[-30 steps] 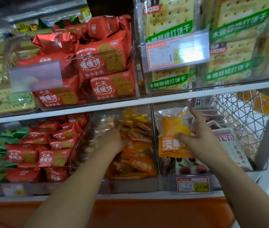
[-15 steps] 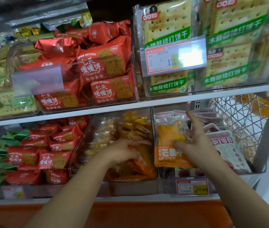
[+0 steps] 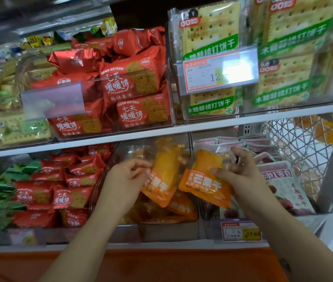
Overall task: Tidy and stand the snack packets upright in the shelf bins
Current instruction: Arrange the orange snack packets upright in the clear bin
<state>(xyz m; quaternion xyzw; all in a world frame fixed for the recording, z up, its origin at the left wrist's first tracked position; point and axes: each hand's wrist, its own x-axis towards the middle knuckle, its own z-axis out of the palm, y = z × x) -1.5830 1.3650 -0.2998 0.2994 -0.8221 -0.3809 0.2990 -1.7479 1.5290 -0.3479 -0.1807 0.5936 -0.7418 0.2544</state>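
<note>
Shelf's (image 3: 161,246) clear bin (image 3: 167,231) holds tumbled orange packets (image 3: 182,207).

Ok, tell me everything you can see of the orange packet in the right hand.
The glossy orange plastic snack packet has a clear upper window showing yellow-orange dried fruit and an orange lower band with white characters. The right hand pinches it, thumb on the front, fingers behind. It is lifted and tilted, lower edge sloping down rightward, in front of the clear plastic bin of pink-and-white packets, standing in no bin.
</note>
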